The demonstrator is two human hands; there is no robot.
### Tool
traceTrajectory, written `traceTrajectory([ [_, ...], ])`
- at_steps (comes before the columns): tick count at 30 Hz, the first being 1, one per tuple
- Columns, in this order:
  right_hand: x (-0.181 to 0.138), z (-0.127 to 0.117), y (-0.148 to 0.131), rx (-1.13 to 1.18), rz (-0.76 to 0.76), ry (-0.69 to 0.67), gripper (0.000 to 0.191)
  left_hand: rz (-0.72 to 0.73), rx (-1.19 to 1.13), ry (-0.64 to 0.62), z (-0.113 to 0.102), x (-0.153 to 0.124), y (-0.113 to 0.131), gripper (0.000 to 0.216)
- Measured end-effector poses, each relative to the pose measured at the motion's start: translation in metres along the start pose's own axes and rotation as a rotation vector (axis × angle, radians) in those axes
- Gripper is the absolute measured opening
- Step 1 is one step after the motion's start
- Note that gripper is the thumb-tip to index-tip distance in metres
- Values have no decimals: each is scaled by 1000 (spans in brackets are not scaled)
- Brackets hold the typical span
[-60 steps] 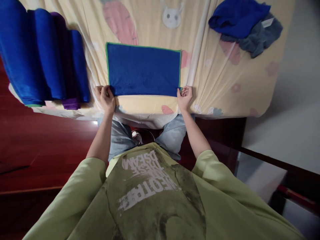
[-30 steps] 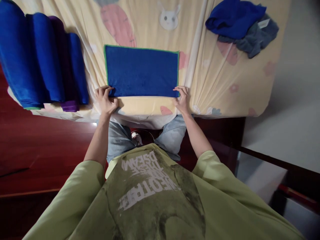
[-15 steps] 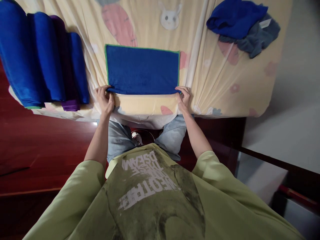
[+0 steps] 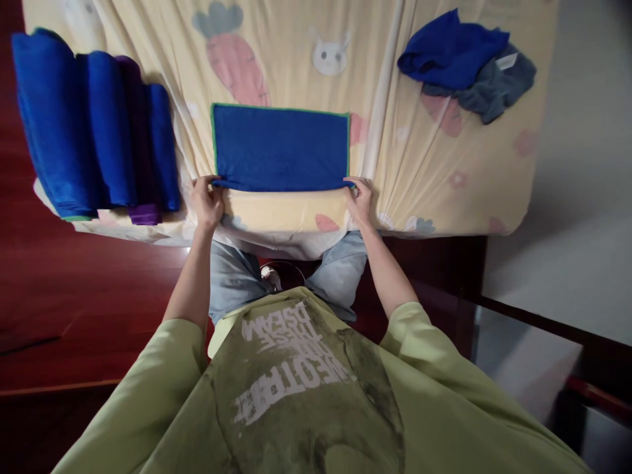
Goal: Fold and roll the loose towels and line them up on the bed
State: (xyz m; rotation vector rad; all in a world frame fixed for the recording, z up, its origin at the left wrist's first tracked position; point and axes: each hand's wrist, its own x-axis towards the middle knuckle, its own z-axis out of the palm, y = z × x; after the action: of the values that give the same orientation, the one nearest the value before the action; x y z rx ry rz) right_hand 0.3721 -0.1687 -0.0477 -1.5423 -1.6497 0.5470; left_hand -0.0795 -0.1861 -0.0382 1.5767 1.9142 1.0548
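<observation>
A folded blue towel [image 4: 280, 148] with a green edge lies flat on the yellow printed bed sheet [image 4: 429, 171]. My left hand [image 4: 207, 201] pinches its near left corner, fingers closed on the cloth. My right hand [image 4: 359, 197] pinches the near right corner the same way. The near edge is lifted slightly off the sheet between the two hands.
A row of folded blue towels [image 4: 64, 125] with a purple towel [image 4: 138, 145] among them lies at the bed's left edge. A crumpled blue cloth [image 4: 447, 49] on a grey cloth [image 4: 498, 85] sits at the far right. Dark red wooden floor [image 4: 74, 289] lies to the left.
Both hands went from resting open at the towel's near corners to pinching them, and the near edge has lifted and drawn a little farther from me. The camera tilted slightly.
</observation>
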Motion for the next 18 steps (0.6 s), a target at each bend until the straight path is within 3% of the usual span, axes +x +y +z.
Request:
traceTrajectory([
  [7, 2, 1, 4, 23, 54, 25, 24, -14, 36, 31, -3, 5, 4, 15],
  [12, 9, 9, 9, 22, 141, 80, 41, -60, 50, 89, 2, 13, 4, 16],
  [18, 16, 11, -4, 50, 172, 126, 54, -92, 39, 140, 6, 13, 9, 29],
])
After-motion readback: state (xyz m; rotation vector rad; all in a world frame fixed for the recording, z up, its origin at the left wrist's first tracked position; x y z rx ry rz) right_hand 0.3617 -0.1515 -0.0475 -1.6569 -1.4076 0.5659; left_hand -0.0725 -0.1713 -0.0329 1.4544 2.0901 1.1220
